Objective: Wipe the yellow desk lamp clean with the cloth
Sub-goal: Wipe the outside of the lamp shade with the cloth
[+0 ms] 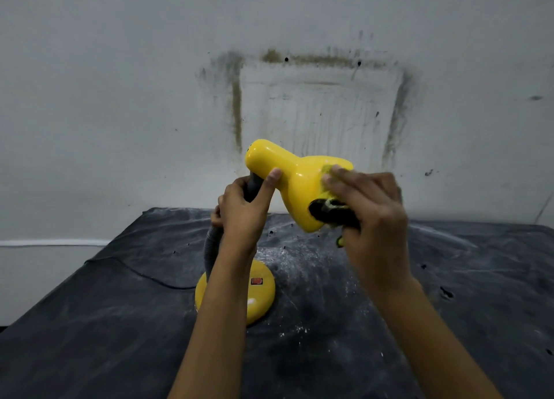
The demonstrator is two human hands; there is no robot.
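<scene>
Two hands are working on the yellow desk lamp (pixel 295 182). The right hand (pixel 370 206) is laying its fingers (pixel 338 176) flat and close together, pressing a yellow-green cloth (pixel 328 170) against the shade's flared end. The left hand (pixel 244 212) is curling its fingers around the dark flexible neck (pixel 211 245), thumb touching the shade. The lamp's round base (pixel 260 293) is sitting on the dusty dark desk (pixel 389 293), at 6 o'clock from the shade.
</scene>
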